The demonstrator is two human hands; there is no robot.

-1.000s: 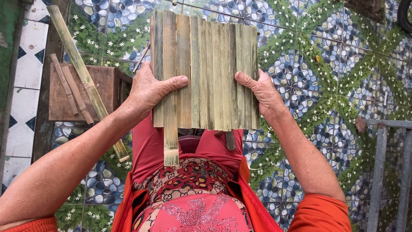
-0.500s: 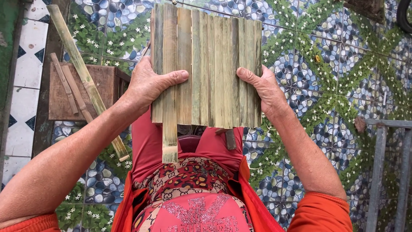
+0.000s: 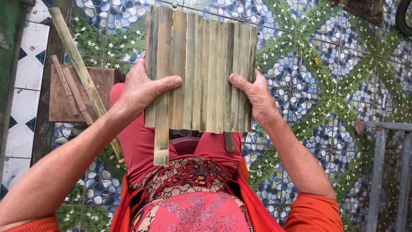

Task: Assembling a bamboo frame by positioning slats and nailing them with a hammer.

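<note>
Floor point(image 3: 343, 64) is showing patterned tiles: blue pebble print with green leafy diagonals and small white flowers. Far left edge is running a strip of white tiles with dark diamonds.

Person is sitting, looking down over red trousers and a patterned red top, orange sleeves at both near corners.

Bamboo slat panel point(image 3: 206, 64) is sitting centre frame, held flat above the lap, slats running near-to-far, side by side, edges touching. One slat point(image 3: 162, 141) on the left side is sticking out past the near edge, longer than the others.

Left hand point(image 3: 141, 88) is gripping the panel's left edge: thumb lying across the top face of the slats, fingers hidden underneath. Grip is closed on the panel.

Right hand point(image 3: 257, 96) is gripping the right edge the same way: thumb on top pointing inward, fingers out of sight below. Grip closed on the panel too.

Wooden block point(image 3: 64, 103) is lying on the floor at left, with two short sticks point(image 3: 71, 92) resting on it. Long bamboo pole point(image 3: 81, 73) is crossing diagonally over the block, passing under the left forearm.

Grey metal frame point(image 3: 380, 172) is standing at right, near side.
</note>
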